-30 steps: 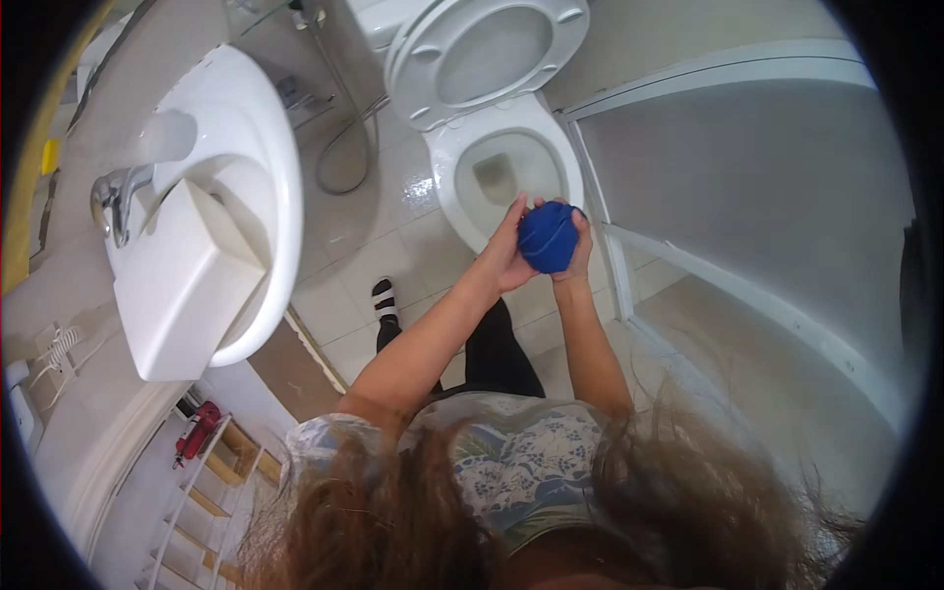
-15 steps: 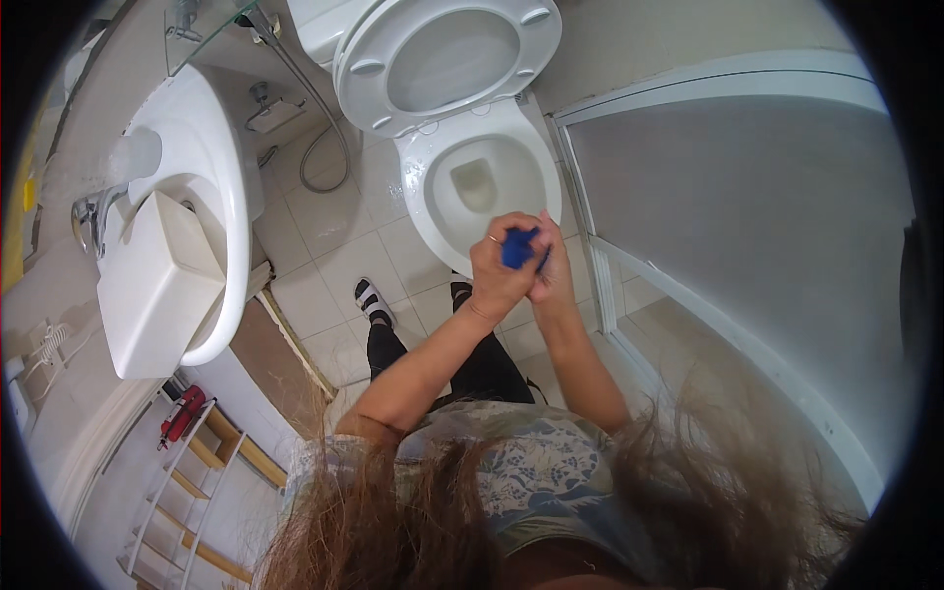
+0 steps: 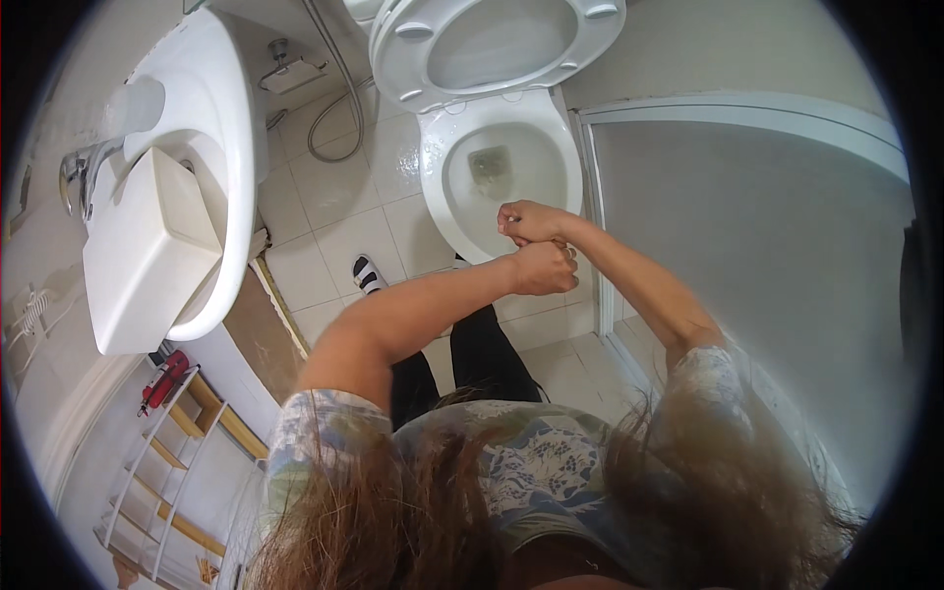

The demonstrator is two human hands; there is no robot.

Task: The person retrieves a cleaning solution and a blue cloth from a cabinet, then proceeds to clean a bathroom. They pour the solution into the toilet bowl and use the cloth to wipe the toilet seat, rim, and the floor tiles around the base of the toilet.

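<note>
My left hand (image 3: 546, 268) is closed in a fist, a ring on one finger, just above the front rim of the toilet bowl (image 3: 436, 187). Beyond it, over the bowl, my right hand (image 3: 529, 222) is closed too, fingers curled. The wrists overlap, the right one passing on the far side of the left. Whatever the fists hold is hidden; no blue cloth shows between them. A little water stands at the bottom of the bowl, its surface looking disturbed. The toilet seat and lid (image 3: 501, 44) are raised.
On the left, a white rectangular tank lid or basin-like box (image 3: 152, 256) leans in the white sink (image 3: 241, 197). A shower hose (image 3: 349, 108) hangs beside the toilet. A framed frosted shower panel (image 3: 747, 216) stands on the right. A shelf rack (image 3: 162, 467) and red extinguisher (image 3: 164, 382) are lower left.
The blue cloth that showed between my hands is out of sight. My hands have turned from side by side to crossed, elbows wider. The view has shifted slightly.
</note>
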